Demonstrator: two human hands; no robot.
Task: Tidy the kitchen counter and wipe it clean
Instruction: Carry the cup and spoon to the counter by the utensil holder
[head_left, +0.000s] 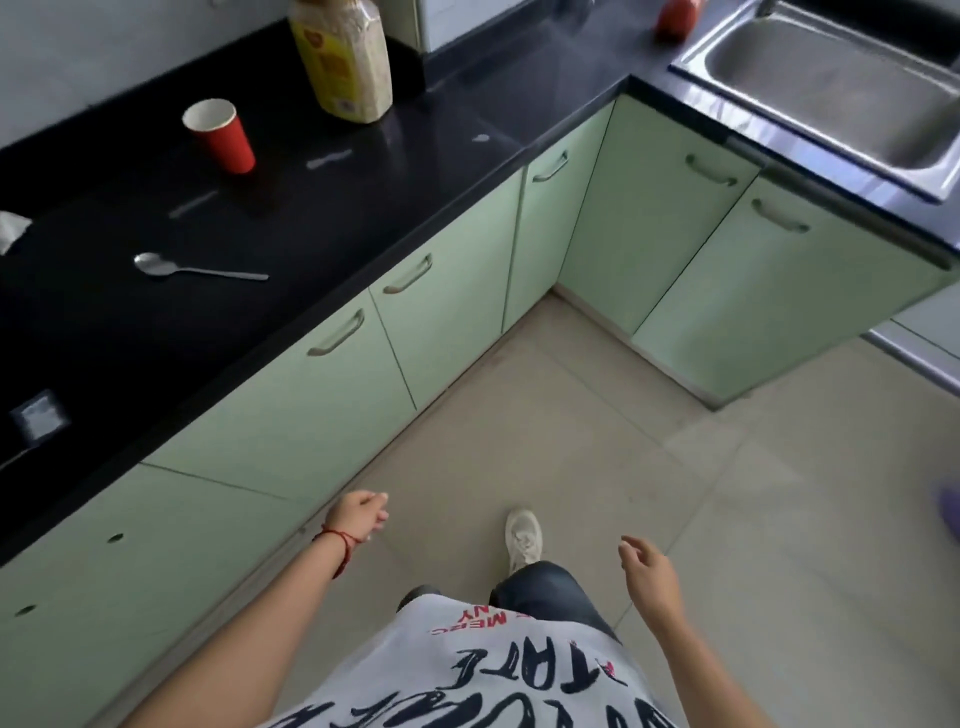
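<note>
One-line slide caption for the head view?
Person nears black counter holding cup, spoon, bag; both hands empty.

The worktop (332, 218) was black, the cup (221, 136) red, the cabinet doors (291, 410) pale green, the floor (675, 467) beige, and the shirt (467, 675) white with black lettering.

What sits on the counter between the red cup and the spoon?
Only bare black counter with a pale streak lies between the red cup and the spoon, per the head view.
</note>
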